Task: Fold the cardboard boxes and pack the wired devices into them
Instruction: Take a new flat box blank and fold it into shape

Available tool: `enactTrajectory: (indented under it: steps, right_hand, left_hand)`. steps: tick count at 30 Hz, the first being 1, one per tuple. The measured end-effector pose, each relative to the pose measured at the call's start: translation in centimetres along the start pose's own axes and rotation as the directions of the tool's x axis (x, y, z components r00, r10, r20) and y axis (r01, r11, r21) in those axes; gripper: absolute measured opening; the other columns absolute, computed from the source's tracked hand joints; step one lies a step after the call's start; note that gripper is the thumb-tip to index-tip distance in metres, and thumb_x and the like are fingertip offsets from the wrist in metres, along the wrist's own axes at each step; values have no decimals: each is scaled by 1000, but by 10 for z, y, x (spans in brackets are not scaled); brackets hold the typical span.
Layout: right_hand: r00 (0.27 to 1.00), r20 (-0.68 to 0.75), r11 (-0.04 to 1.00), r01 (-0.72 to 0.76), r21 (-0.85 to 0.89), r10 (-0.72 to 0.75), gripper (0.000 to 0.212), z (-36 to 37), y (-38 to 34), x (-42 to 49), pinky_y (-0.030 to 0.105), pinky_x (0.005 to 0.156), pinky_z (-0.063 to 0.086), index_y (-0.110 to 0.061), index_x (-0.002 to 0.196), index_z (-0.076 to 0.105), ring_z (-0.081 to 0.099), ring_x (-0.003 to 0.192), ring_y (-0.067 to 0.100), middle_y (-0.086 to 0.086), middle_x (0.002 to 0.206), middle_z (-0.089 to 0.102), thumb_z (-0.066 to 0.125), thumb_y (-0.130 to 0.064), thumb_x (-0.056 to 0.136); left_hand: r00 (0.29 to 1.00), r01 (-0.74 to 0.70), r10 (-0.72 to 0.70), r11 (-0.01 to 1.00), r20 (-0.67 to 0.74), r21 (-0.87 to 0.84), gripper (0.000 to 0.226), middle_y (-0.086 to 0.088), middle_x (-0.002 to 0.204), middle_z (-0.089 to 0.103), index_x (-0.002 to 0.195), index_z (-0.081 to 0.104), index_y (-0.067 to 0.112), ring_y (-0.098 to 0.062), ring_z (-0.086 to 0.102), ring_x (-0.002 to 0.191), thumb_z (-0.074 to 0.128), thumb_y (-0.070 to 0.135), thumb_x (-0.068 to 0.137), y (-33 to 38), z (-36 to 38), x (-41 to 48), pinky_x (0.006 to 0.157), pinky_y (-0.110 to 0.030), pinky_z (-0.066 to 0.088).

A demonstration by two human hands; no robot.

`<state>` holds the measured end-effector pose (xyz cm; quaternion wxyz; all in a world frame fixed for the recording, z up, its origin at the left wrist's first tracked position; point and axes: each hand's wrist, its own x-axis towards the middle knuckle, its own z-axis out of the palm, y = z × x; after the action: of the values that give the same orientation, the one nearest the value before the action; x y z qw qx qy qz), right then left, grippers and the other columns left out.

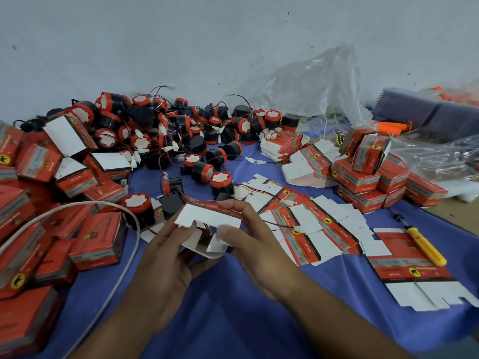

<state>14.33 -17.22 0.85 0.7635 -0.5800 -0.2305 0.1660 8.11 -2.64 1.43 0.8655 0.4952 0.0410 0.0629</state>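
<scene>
Both my hands hold a part-folded red and white cardboard box point(207, 218) over the blue cloth, its white flaps turned towards me. My left hand point(166, 257) grips its left side from below. My right hand point(248, 237) grips the right side, thumb on a white flap. A red and black wire with a white plug runs out of the box to the right. A heap of black and red wired devices point(166, 136) lies beyond the box. Flat unfolded boxes point(311, 224) lie scattered to the right.
Closed red boxes point(98, 239) crowd the left side, and more are stacked at the right point(368, 177). A white cable point(121, 275) loops at the left. A yellow-handled screwdriver point(425, 244) lies on a flat box point(409, 270). Clear plastic bags point(316, 86) lie at the back.
</scene>
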Motion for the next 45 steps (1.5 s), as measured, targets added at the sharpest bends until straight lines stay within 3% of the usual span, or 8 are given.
enactTrajectory:
  steps: [13,19,22,29,35,37,39,45]
  right_hand:
    - [985,-40,949,148,-280,-165,55,0,-1,-6,47,104,51,-26,142,45,58,127,18,5,140,55,71,-29,93]
    - [951,162,828,309,-469,-263,82,2,11,-11,46,121,29,-54,149,26,4,154,3,-14,165,9,76,-47,84]
    - [943,54,843,318,-434,-328,67,6,10,-9,53,119,31,-45,148,35,14,155,19,-8,163,22,70,-35,92]
    - [957,-215,980,186,-69,-196,46,-3,-10,-5,40,87,60,-39,131,42,67,110,22,-4,118,66,65,-26,94]
    - [981,-195,958,53,282,3,38,-9,-13,-1,51,78,59,-25,120,58,69,107,35,13,119,68,74,-15,86]
    - [977,-210,980,81,180,-43,33,-14,-18,1,43,76,60,-27,115,68,71,105,29,6,114,71,72,-10,88]
    - [977,-184,994,102,-38,-107,33,-21,-27,1,40,78,60,-27,116,70,71,103,26,-2,108,73,68,-5,92]
    - [977,209,933,119,-341,-48,42,-20,-45,-12,26,79,57,-14,130,63,70,96,16,8,111,68,70,-1,90]
  left_hand:
    - [1000,-13,10,989,-18,-144,45,-12,121,69,133,57,25,-27,71,102,54,25,89,-1,5,-3,68,-34,61]
    - [998,-67,61,962,-32,-266,48,-5,131,65,139,52,34,-28,64,117,50,27,92,1,8,-2,81,-34,60]
    - [998,-55,59,968,8,-245,47,-5,130,66,134,55,37,-27,66,115,52,25,89,-2,13,-4,81,-35,60]
    - [989,-49,2,948,150,313,57,5,117,72,128,42,66,-42,73,81,62,40,82,-2,13,-11,64,-40,61]
    - [972,-201,55,707,230,679,60,-10,70,72,136,32,68,-32,62,39,58,54,84,19,-6,-8,39,-31,52]
    - [934,-346,236,427,267,836,50,3,61,69,136,49,53,-14,58,36,56,59,87,19,-14,-5,45,-21,50]
    - [823,-420,474,139,312,897,52,9,61,65,128,65,32,-4,62,58,61,62,86,19,-17,-2,60,-10,47]
    - [696,-697,368,140,617,703,90,5,162,21,153,24,41,-20,22,149,68,67,79,9,-14,-2,110,-48,35]
